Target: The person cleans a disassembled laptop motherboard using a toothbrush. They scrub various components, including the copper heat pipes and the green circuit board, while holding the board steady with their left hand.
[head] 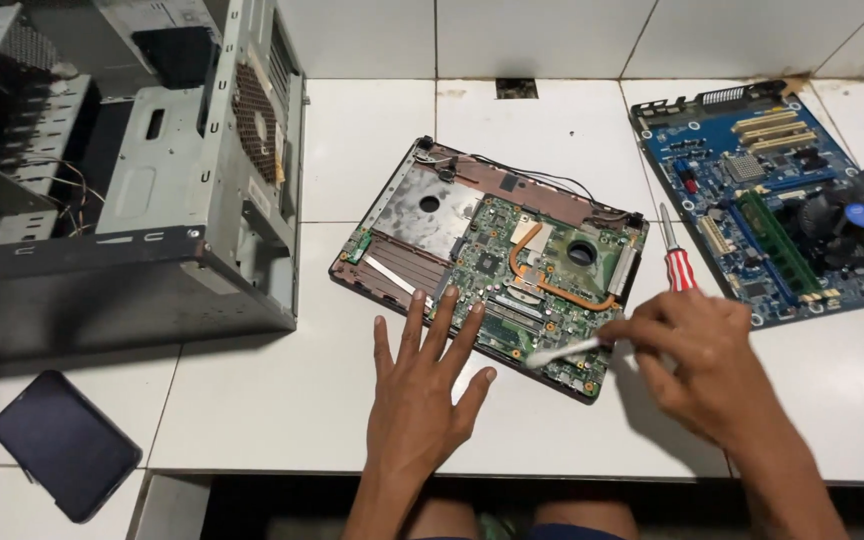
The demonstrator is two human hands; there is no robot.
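Note:
An opened laptop base (422, 215) with its green circuit board (542, 290) and copper heat pipe exposed lies on the white tiled floor. My left hand (422, 385) rests flat with fingers spread, its fingertips on the board's near edge. My right hand (697, 360) pinches a small white brush (560, 351), whose blurred bristles touch the board's near right corner. A red-and-white screwdriver (679, 262) lies just beyond my right hand.
An open grey desktop computer case (142, 180) stands at the left. A blue desktop motherboard (782, 190) with a cooling fan lies at the right. A dark phone (64, 443) lies at the lower left. A tiled ledge edge runs below my hands.

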